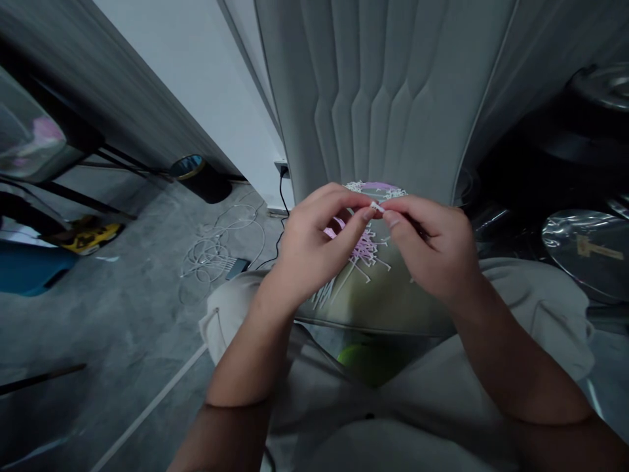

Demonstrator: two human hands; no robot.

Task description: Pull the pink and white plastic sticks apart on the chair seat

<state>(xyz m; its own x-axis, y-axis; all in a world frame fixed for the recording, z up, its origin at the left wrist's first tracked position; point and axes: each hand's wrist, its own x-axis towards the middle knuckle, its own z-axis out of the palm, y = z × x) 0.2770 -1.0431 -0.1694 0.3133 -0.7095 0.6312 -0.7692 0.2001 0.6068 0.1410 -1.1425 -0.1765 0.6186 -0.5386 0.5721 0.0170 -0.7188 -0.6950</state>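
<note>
Between the fingertips of both hands is a small white piece (377, 206). My left hand (324, 236) pinches its left side with thumb and forefinger, and my right hand (432, 246) pinches its right side. Below them, on the chair seat (388, 308), lies a pile of thin pink and white pieces (364, 248), partly hidden by my left hand. Long white strips (323, 295) fan out near the seat's front edge. Behind the hands, a ring-like cluster of white and purple pieces (381, 187) lies by the backrest.
The grey padded backrest (368, 98) rises ahead. On the floor at left are coiled cables (211, 252), a dark bin (204, 180) and a person's yellow shoe (95, 237). Round shiny items (587, 252) stand at right. Something green (368, 360) shows under the seat.
</note>
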